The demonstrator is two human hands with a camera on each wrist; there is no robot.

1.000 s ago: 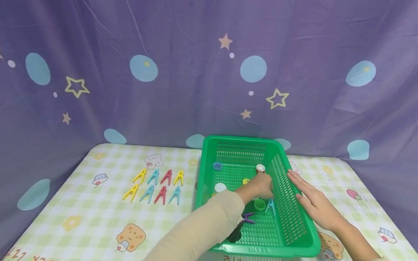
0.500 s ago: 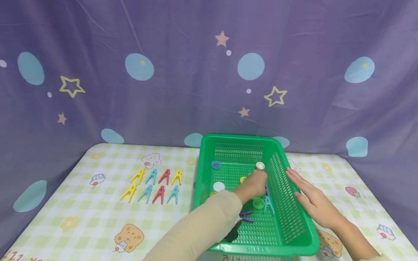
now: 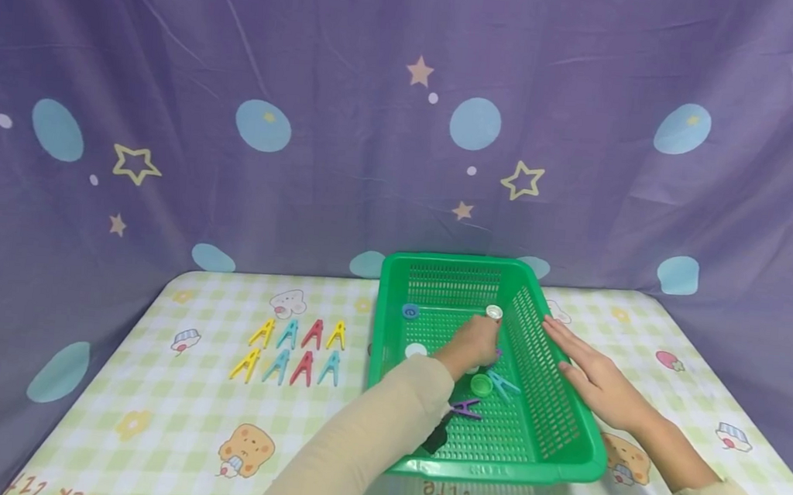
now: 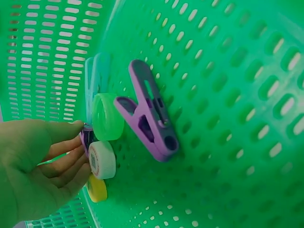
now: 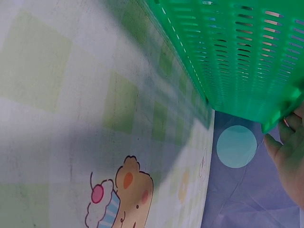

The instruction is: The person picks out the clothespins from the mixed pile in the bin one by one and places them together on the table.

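Observation:
Inside the green plastic basket (image 3: 484, 470), my left hand (image 3: 476, 341) pinches a purple clothespin (image 4: 86, 135) between thumb and fingers, most of it hidden by the hand. Close by lie a green bottle cap (image 4: 108, 116), a white cap (image 4: 102, 160) and a yellow cap (image 4: 97, 189). A light blue clothespin (image 3: 503, 385) lies just beyond the green cap in the left wrist view. Another purple clothespin (image 3: 465, 408) is on the basket floor, nearer the front. My right hand (image 3: 596, 380) rests on the basket's right rim, fingers extended.
Left of the basket, several clothespins stand in two rows, among them a yellow one (image 3: 244, 364) and a red one (image 3: 302, 368). A blue cap (image 3: 410, 311) and a white disc (image 3: 416, 350) lie in the basket. A purple curtain (image 3: 344, 197) hangs behind the table.
My left hand has drawn back a little to the left within the basket. The light blue clothespin has turned and the green cap has shifted slightly left. My right hand stays at the rim.

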